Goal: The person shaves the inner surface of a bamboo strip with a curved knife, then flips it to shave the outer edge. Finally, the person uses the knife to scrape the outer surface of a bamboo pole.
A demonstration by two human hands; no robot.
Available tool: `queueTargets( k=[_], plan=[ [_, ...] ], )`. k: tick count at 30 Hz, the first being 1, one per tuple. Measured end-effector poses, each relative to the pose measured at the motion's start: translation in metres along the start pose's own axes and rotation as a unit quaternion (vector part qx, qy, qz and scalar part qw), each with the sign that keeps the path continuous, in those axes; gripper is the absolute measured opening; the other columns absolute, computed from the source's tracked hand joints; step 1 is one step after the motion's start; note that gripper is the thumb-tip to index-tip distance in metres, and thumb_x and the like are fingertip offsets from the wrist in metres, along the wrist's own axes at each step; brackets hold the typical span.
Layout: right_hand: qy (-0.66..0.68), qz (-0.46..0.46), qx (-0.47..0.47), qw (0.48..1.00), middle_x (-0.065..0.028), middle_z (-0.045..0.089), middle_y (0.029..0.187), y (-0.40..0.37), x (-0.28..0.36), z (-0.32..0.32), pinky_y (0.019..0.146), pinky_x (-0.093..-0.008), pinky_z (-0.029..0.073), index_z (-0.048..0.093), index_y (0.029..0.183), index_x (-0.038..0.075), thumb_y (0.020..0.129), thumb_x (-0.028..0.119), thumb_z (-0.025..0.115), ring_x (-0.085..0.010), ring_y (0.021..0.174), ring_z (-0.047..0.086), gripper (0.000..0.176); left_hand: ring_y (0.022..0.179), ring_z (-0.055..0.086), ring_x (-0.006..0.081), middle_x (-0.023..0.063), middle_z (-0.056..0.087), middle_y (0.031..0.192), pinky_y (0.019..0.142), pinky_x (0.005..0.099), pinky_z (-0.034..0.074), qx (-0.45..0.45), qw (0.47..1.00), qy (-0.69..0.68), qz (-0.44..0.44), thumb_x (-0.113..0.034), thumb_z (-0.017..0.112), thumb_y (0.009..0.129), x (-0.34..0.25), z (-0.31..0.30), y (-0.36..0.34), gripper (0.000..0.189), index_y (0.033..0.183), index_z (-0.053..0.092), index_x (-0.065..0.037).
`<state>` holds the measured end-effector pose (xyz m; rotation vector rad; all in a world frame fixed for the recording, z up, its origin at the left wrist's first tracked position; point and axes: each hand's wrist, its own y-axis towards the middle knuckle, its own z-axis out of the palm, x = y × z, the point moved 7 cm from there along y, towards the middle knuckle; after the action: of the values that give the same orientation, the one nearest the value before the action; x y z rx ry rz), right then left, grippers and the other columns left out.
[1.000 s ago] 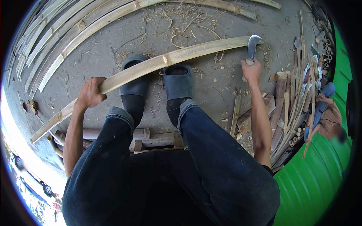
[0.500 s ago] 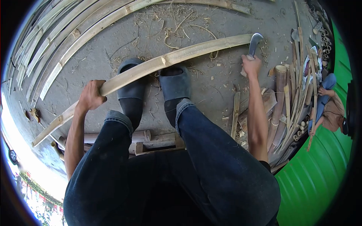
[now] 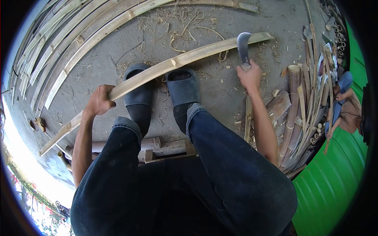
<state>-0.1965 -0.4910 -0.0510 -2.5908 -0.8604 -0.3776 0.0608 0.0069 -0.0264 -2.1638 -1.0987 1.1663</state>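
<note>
A long split bamboo strip [image 3: 157,70] runs slantwise across the view, from low on the left to the upper right, passing over my slippers [image 3: 182,87]. My left hand [image 3: 101,100] is wrapped round the strip left of its middle. In my right hand [image 3: 249,74] is the handle of a billhook [image 3: 243,46] with a curved steel blade. The blade crosses the strip a little short of its far right end, hooked tip pointing up and left.
More bamboo strips [image 3: 80,41] lie side by side at upper left. Bamboo poles [image 3: 293,98] and offcuts are stacked on the right, by a green corrugated sheet [image 3: 334,173]. A person [image 3: 348,106] sits there holding a strip. Shavings [image 3: 185,23] litter the ground.
My right hand and the billhook have moved left along the strip, from its far right end inward. The strip, still in my left hand, has shifted slightly to the right.
</note>
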Motion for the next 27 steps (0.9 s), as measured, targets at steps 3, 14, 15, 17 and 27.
queueTargets(
  k=[3, 14, 15, 17, 27],
  plan=[
    [0.023, 0.102, -0.081, 0.991, -0.0223, 0.074, 0.084, 0.023, -0.031, -0.021, 0.074, -0.0462, 0.055, 0.07, 0.092, -0.002, 0.076, 0.027, 0.078, -0.0393, 0.078, 0.073, 0.034, 0.075, 0.064, 0.0441, 0.0268, 0.063, 0.075, 0.072, 0.0485, 0.049, 0.021, 1.0, -0.011, -0.002, -0.018, 0.069, 0.053, 0.003, 0.001, 0.004, 0.042, 0.087, 0.065, 0.007],
    [0.09, 0.035, -0.051, 0.994, -0.0249, 0.07, 0.077, -0.002, 0.039, 0.005, 0.074, -0.0508, 0.056, 0.066, 0.095, 0.002, 0.076, 0.029, 0.078, -0.0456, 0.08, 0.071, 0.035, 0.057, 0.05, 0.0239, 0.0145, 0.049, 0.058, 0.055, 0.0397, 0.041, 0.1, 0.989, -0.106, -0.007, -0.02, 0.063, 0.049, 0.015, 0.01, 0.01, 0.032, 0.068, 0.052, 0.004],
    [0.048, -0.064, -0.016, 0.997, -0.0227, 0.071, 0.076, -0.021, 0.067, 0.014, 0.072, -0.0491, 0.056, 0.066, 0.094, 0.001, 0.076, 0.027, 0.078, -0.0423, 0.076, 0.072, 0.034, 0.055, 0.049, 0.0203, 0.0104, 0.049, 0.057, 0.052, 0.0386, 0.038, 0.098, 0.989, -0.113, 0.0, -0.018, 0.063, 0.049, 0.013, 0.01, 0.008, 0.028, 0.065, 0.05, 0.002],
    [0.038, -0.093, -0.001, 0.995, -0.0218, 0.071, 0.075, -0.041, 0.084, 0.026, 0.07, -0.0483, 0.056, 0.065, 0.093, 0.0, 0.077, 0.027, 0.078, -0.041, 0.074, 0.072, 0.033, 0.053, 0.047, 0.0168, 0.0063, 0.049, 0.056, 0.05, 0.0375, 0.035, 0.096, 0.988, -0.12, 0.009, -0.017, 0.062, 0.05, 0.013, 0.013, 0.012, 0.025, 0.063, 0.048, -0.001],
    [0.041, -0.099, 0.015, 0.994, -0.0179, 0.073, 0.075, -0.048, 0.1, 0.026, 0.07, -0.0441, 0.056, 0.068, 0.092, 0.001, 0.076, 0.024, 0.079, -0.0335, 0.07, 0.073, 0.031, 0.045, 0.046, 0.0125, 0.0008, 0.047, 0.055, 0.041, 0.03, 0.033, 0.218, 0.932, -0.28, -0.074, -0.011, 0.06, 0.05, 0.0, 0.027, 0.012, 0.017, 0.064, 0.051, -0.005]
  ],
)
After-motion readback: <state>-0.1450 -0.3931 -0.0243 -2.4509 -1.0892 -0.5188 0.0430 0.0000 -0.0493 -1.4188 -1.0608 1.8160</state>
